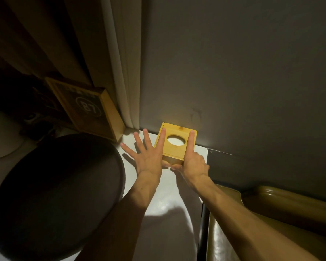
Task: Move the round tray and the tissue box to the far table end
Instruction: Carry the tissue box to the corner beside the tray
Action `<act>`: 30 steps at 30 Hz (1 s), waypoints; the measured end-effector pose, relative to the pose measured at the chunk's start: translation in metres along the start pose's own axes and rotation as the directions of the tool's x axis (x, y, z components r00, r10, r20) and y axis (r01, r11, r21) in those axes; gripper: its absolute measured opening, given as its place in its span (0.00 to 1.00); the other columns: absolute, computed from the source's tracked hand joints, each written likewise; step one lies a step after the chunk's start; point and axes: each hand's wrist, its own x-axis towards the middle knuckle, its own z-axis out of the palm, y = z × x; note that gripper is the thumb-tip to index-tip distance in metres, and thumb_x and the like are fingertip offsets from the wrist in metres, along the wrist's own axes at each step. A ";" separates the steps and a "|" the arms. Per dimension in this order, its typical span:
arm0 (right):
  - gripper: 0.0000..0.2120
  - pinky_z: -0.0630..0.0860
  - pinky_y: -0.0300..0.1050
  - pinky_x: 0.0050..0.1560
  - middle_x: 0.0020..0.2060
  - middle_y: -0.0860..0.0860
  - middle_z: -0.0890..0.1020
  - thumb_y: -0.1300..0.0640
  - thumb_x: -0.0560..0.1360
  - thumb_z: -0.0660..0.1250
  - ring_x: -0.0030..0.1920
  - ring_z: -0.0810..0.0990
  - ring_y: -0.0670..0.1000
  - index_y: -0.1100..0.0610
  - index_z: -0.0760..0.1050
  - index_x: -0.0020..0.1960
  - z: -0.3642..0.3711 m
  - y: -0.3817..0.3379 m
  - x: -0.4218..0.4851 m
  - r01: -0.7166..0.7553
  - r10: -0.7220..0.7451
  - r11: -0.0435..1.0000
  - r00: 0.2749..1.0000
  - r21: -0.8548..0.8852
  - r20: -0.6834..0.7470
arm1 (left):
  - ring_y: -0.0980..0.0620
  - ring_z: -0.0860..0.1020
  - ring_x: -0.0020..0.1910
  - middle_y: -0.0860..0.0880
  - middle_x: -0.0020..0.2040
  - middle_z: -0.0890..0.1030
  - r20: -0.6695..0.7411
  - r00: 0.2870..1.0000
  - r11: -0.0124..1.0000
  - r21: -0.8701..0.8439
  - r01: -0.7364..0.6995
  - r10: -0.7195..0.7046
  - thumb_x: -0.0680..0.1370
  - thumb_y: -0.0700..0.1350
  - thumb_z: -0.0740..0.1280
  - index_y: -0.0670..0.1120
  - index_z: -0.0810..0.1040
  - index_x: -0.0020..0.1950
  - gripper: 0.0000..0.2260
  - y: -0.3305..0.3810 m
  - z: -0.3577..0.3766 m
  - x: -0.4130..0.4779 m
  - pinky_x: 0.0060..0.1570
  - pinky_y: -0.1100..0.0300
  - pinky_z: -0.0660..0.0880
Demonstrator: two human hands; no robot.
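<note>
A square wooden tissue box [177, 132] with a round hole in its top stands on the white table [169, 200], at the far end against the grey wall. My left hand [149, 157] has its fingers spread, one finger lying on the box's top left and its thumb at the near side. My right hand [194, 161] clasps the box's right side, with the index finger stretched along the top. The large dark round tray [55, 194] lies on the table to the left of my left forearm.
A wooden-framed sign marked "B7" [87, 110] leans at the far left corner beside a pale curtain [124, 63]. A glossy brown seat [271, 213] runs along the table's right edge. The grey wall closes off the far end.
</note>
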 end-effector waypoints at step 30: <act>0.60 0.73 0.66 0.64 0.61 0.59 0.75 0.44 0.71 0.75 0.60 0.78 0.62 0.40 0.24 0.74 -0.014 -0.016 -0.004 -0.054 0.058 0.998 0.994 -0.037 0.089 | 0.36 0.55 0.77 0.39 0.79 0.55 -0.074 0.989 0.985 -0.130 0.115 -0.126 0.69 0.60 0.72 0.61 0.41 0.78 0.48 0.006 -0.010 -0.010 0.63 0.21 0.54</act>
